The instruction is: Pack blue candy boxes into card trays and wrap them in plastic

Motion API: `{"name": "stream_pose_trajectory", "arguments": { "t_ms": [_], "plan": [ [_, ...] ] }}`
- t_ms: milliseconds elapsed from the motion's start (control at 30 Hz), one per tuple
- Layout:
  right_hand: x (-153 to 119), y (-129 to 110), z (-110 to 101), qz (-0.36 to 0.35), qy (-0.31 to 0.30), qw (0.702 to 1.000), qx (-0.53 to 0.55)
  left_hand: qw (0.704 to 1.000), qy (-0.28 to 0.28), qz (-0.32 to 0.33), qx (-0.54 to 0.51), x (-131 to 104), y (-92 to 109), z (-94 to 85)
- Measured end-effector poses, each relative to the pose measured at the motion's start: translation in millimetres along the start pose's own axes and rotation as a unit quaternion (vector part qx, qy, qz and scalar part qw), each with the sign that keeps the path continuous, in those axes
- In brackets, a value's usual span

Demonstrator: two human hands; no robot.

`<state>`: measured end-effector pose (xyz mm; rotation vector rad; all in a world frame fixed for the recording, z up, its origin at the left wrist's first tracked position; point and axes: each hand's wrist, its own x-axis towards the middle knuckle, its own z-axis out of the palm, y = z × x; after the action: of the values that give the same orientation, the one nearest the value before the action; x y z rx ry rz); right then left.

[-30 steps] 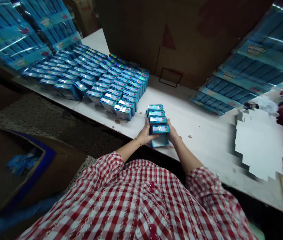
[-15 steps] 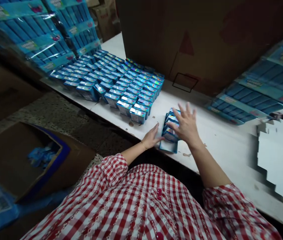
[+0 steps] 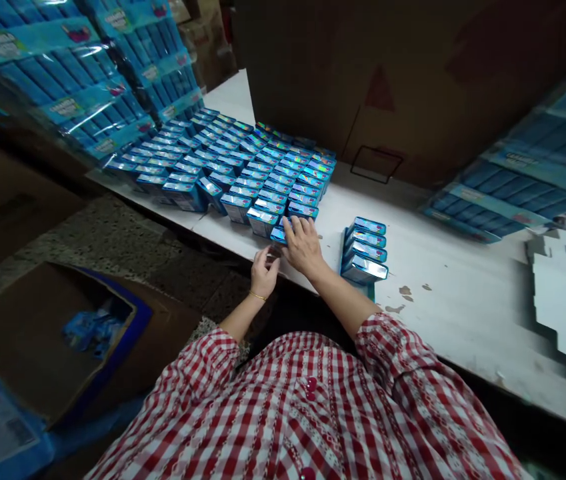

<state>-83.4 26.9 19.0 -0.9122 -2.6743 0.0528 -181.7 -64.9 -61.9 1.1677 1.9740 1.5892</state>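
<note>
Tray (image 3: 371,293): partly filled, I'd say; four blue boxes (image 3: 367,243) stand in it, near end bare.
Outside tray: I see many box rows (image 3: 243,167) on the table (image 3: 427,320), left of it.
Right hand (image 3: 305,247): angled left, palm down, fingers bent over the front box (image 3: 277,235); grip, can't tell.
Left hand (image 3: 264,273): half open by the table edge, near that box; contact unclear to me.

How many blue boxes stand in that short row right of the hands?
4: the nearest glossy blue rectangular box, then the second box, third box and farthest box behind it, in a blue tray. A box lying low could be hidden.
</note>
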Motion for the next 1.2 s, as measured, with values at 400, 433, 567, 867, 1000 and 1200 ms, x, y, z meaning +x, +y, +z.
{"name": "stream_pose_trajectory", "arguments": {
  "t_ms": [400, 433, 567, 867, 1000, 1200],
  "plan": [
    [-61, 8, -71, -0.044, -0.016, 0.998, 0.036, 0.997, -0.060, 0.029, 0.032, -50, 15, 16.9],
    [-84, 14, -86, -0.040, 0.004, 0.997, 0.060, 0.996, -0.082, 0.038, 0.025, -56, 20, 22.6],
    [-160, 54, -133, 0.048, 0.095, 0.988, 0.108, 0.981, -0.157, 0.111, 0.002, -69, 48, 55.9],
    [-174, 110, -92, 0.023, 0.104, 0.986, 0.128, 0.972, -0.225, 0.053, 0.049, -72, 63, 96.5],
    [-165, 105, -85, -0.006, 0.069, 0.995, 0.077, 0.969, -0.229, 0.074, 0.054, -76, 61, 91.0],
    [-170, 87, -94, -0.062, 0.054, 0.996, -0.025, 0.971, -0.227, 0.071, 0.037, -81, 64, 88.0]
  ]
}}
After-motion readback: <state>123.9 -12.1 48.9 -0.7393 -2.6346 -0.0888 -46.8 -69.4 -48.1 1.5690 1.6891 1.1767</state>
